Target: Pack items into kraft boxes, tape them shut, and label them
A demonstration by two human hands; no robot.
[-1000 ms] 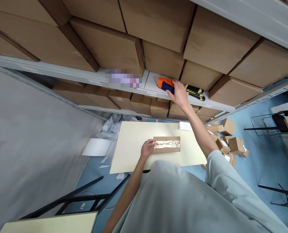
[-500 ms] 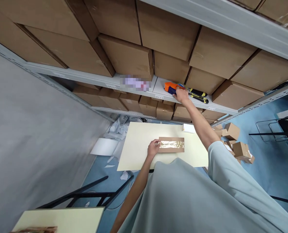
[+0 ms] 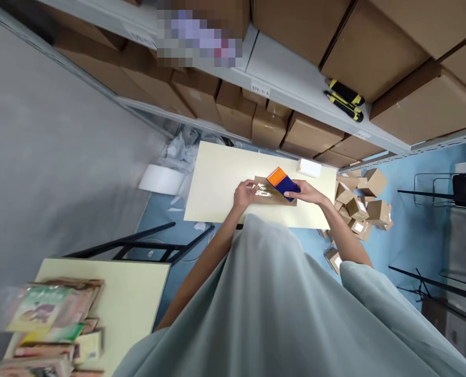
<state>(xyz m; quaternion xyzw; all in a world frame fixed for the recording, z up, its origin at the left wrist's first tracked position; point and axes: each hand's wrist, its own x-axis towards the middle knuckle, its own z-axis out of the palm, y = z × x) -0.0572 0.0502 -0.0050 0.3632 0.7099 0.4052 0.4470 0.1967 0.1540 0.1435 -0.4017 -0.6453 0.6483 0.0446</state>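
My right hand (image 3: pixel 306 192) grips a flat-sided orange and dark-blue box (image 3: pixel 283 183), tilted above the right part of a brown cardboard piece (image 3: pixel 265 199). Shiny clear tape or film runs along the top of that cardboard, which lies on the pale-yellow table (image 3: pixel 217 173). My left hand (image 3: pixel 244 195) is at the cardboard's left end, fingers curled against its edge. The orange and blue box hides part of the cardboard. Behind it on the table lies a small white box (image 3: pixel 309 167).
Two yellow-and-black utility knives (image 3: pixel 345 99) lie on the shelf (image 3: pixel 291 73) beyond the table, among cardboard boxes. Several cartons (image 3: pixel 374 183) are heaped on the floor to the right. A side table (image 3: pixel 139 293) at lower left carries stacked booklets (image 3: pixel 40 309).
My right hand has taken the orange and blue box off the shelf and brought it down over the cardboard. The view has tilted downward. My left hand stays at the cardboard's left end.
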